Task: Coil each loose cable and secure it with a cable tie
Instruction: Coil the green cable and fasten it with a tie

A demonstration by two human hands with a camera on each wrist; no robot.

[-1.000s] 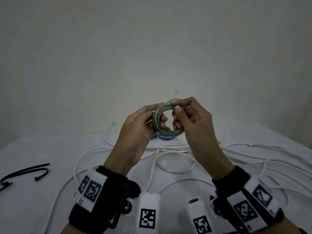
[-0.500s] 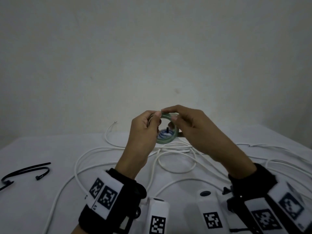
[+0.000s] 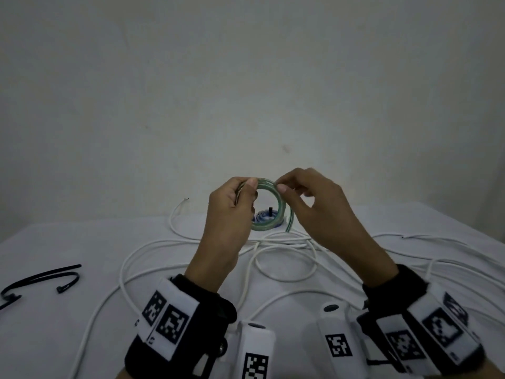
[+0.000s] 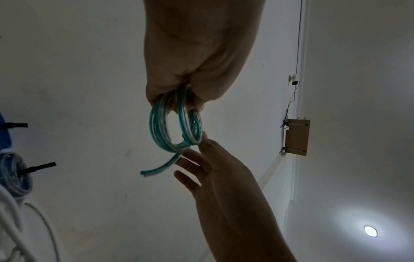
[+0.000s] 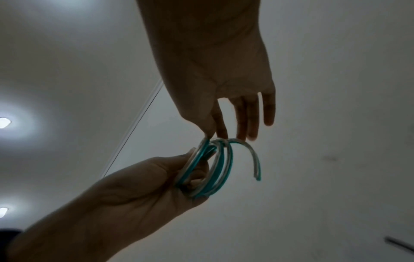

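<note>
A white tablecloth (image 3: 68,337) is covering the table, a wooden bracket (image 4: 296,137) is hanging on the wall, and 1 ceiling light (image 4: 370,235) is glowing.

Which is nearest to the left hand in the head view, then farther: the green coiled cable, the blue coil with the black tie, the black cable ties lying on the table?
1. Green and clear coiled cable: gripped in the left hand.
2. Blue coiled cable with a black tie: on the table just behind, seen through the green coil.
3. Loose black cable ties: far left on the table.
</note>
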